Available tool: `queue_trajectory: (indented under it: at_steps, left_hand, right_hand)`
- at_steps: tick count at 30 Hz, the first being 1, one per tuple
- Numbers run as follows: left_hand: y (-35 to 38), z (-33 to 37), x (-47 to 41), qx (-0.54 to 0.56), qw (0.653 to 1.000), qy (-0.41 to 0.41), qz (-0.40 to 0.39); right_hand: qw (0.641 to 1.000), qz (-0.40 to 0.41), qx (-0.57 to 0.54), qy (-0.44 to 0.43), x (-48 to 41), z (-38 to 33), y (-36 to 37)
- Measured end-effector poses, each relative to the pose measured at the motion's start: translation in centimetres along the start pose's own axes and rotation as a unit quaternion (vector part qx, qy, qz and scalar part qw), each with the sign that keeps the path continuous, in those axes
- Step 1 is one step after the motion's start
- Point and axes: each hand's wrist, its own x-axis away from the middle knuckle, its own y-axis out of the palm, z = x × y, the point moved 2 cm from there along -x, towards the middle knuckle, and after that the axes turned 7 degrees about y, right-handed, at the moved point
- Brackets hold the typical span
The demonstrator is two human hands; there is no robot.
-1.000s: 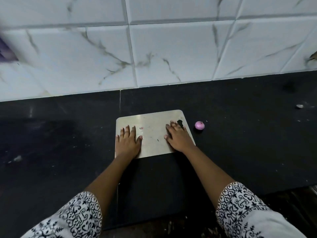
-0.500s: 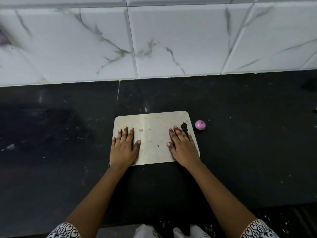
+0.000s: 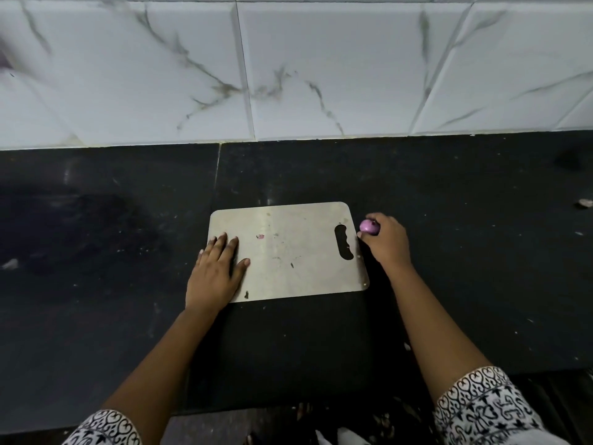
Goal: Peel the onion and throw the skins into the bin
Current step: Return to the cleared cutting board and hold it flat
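Observation:
A small pink-purple onion [image 3: 367, 226] lies on the black counter just right of a steel chopping board [image 3: 298, 252]. My right hand [image 3: 386, 242] curls round the onion, fingers and thumb closing on it. Flat on the board's left edge rests my left hand [image 3: 216, 271], fingers straight. A tiny pink scrap of skin [image 3: 260, 236] lies on the board. No bin is in view.
The black counter [image 3: 465, 252] runs to a white marble-tiled wall [image 3: 288, 69] behind. Small pale scraps lie at the far right [image 3: 583, 203] and far left [image 3: 9, 263]. The counter's front edge is near my sleeves.
My right hand has left the board and moved right onto the onion, closing round it. The left hand stays flat on the board.

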Motion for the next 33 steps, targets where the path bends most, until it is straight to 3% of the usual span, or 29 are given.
queue_trajectory:
  at_steps: [4,8,11,22,27,30,33]
  left_hand:
    - [0.0,0.2,0.0,0.007,1.000,0.006,0.002]
    - [-0.1,0.1,0.1,0.006,1.000,0.003,0.005]
    - [-0.1,0.1,0.0,0.007,1.000,0.002,-0.002]
    - [-0.1,0.0,0.0,-0.004,1.000,-0.001,0.003]
    - [-0.1,0.1,-0.2,-0.005,1.000,-0.003,-0.002]
    - [-0.1,0.2,-0.2,-0.004,1.000,-0.009,-0.007]
    - [0.0,1.0,-0.3,0.002,1.000,-0.019,-0.002]
  right_hand:
    - [0.999,0.002,-0.022,-0.030,0.8,-1.9,-0.1]
    - [0.982,-0.108,-0.099,-0.117,3.9,-6.9,2.2]
    - [0.974,-0.148,-0.068,-0.158,5.3,-8.7,4.6]
    - [0.945,-0.228,-0.099,-0.214,4.9,-7.5,7.4]
    - [0.944,-0.250,-0.119,-0.179,5.0,-7.0,7.5]
    - [0.968,-0.165,-0.116,-0.150,5.3,-5.7,6.5]
    - [0.981,-0.015,0.056,-0.184,5.3,-3.8,5.5]
